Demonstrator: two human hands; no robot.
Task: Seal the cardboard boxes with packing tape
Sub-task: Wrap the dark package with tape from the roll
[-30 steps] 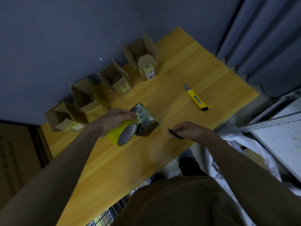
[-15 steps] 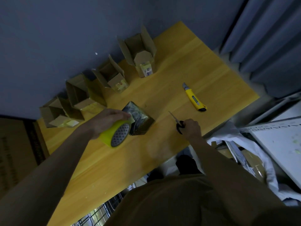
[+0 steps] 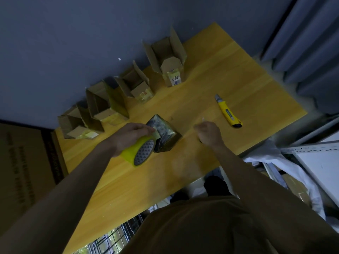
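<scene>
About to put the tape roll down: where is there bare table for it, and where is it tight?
Bare wood lies on the near part of the table, below the left hand and tape roll, and at the far right beyond the yellow knife. It is crowded along the wall, where four open boxes stand, and around the wrapped box.

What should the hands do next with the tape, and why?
Probably snip the tape. The left hand holds the yellow tape roll against the small box, and the right hand seems to hold scissors, mostly hidden and blurred.
</scene>
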